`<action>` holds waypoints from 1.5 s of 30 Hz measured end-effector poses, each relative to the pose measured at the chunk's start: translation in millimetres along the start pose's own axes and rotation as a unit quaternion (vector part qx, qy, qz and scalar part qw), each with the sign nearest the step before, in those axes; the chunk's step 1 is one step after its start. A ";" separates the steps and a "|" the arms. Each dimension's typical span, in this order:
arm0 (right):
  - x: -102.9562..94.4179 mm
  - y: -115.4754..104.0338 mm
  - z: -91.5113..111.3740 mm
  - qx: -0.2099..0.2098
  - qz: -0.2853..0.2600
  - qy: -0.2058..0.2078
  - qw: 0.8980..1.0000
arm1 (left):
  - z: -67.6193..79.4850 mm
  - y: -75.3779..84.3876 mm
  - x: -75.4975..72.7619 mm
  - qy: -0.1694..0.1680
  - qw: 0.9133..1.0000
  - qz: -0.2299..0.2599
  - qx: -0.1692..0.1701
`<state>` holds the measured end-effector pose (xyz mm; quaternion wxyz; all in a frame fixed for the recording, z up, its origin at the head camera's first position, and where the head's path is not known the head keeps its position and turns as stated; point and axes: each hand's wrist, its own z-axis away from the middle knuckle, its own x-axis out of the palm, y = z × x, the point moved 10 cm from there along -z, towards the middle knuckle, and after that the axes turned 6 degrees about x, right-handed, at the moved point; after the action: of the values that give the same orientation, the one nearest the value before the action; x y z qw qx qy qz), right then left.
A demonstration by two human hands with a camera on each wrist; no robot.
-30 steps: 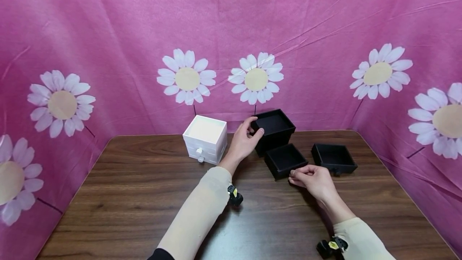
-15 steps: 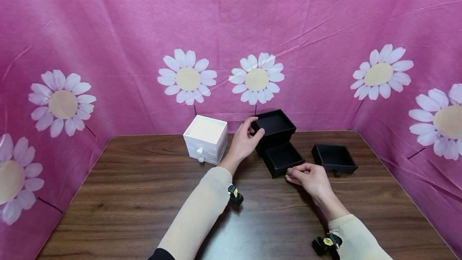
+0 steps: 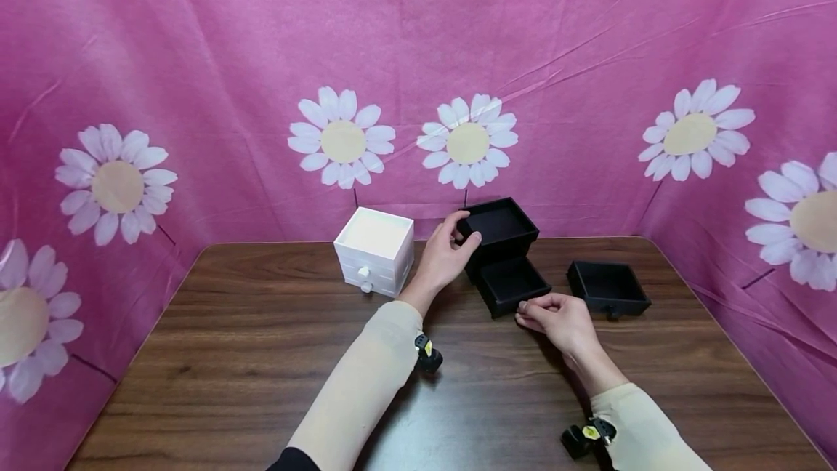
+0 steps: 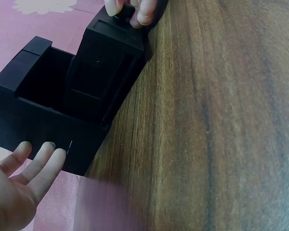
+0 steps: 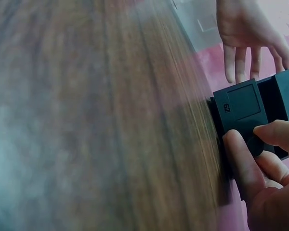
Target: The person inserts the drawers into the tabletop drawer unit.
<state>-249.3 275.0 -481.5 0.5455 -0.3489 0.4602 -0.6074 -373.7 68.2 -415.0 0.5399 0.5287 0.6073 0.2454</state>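
Observation:
A small black drawer cabinet (image 3: pixel 500 224) stands at the back of the table, its open-topped upper part above a front opening. My left hand (image 3: pixel 442 260) rests against its left side; in the left wrist view several fairly straight fingers (image 4: pixel 45 168) press the side wall. A black drawer (image 3: pixel 513 283) juts out of the lower opening, its back part hidden inside. My right hand (image 3: pixel 564 324) pinches the round knob (image 5: pixel 255 146) on the drawer's front, which is seen closely in the right wrist view.
A second black drawer (image 3: pixel 608 288) with a knob lies to the right. On the left stands a white drawer box (image 3: pixel 374 253) with white knobs. Behind the wooden table (image 3: pixel 216 355) hangs a pink cloth (image 3: pixel 556 35) printed with daisies.
The drawer has moved back and slightly left with my right hand, from standing in front of the cabinet to sitting partly inside its lower opening. My left hand stays on the cabinet.

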 end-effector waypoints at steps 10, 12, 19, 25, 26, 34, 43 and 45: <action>2.9 -1.1 -4.3 0.007 -0.010 0.002 1.000 | -0.6 0.4 0.1 0.000 1.000 -0.002 0.003; 2.9 -1.4 -4.5 0.007 -0.013 0.000 1.000 | -0.7 0.4 0.3 0.000 1.000 0.001 0.004; 3.1 -2.2 -3.8 0.007 -0.014 -0.015 1.000 | -1.2 0.9 -0.1 0.002 1.000 -0.001 0.005; 3.2 -4.1 -4.6 0.000 0.009 -0.008 1.000 | -1.3 0.2 -0.9 0.003 1.000 0.001 0.003; 3.2 -4.2 -4.6 -0.001 0.014 -0.005 1.000 | -1.2 0.4 -1.0 0.003 1.000 0.001 0.003; 6.9 -4.9 -6.0 0.004 0.040 0.004 0.999 | -1.2 1.1 0.1 0.003 1.000 -0.010 0.003; 7.2 -6.4 -11.7 0.004 0.040 0.001 0.999 | -1.7 1.0 -0.7 0.006 1.000 -0.011 0.005; 8.5 -6.9 -12.5 0.002 0.042 0.003 0.999 | -1.5 0.6 -0.4 0.004 1.000 -0.012 0.004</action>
<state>-264.7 268.8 -479.8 0.5699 -0.3264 0.4750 -0.5857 -374.9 68.4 -413.9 0.5381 0.5224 0.6170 0.2384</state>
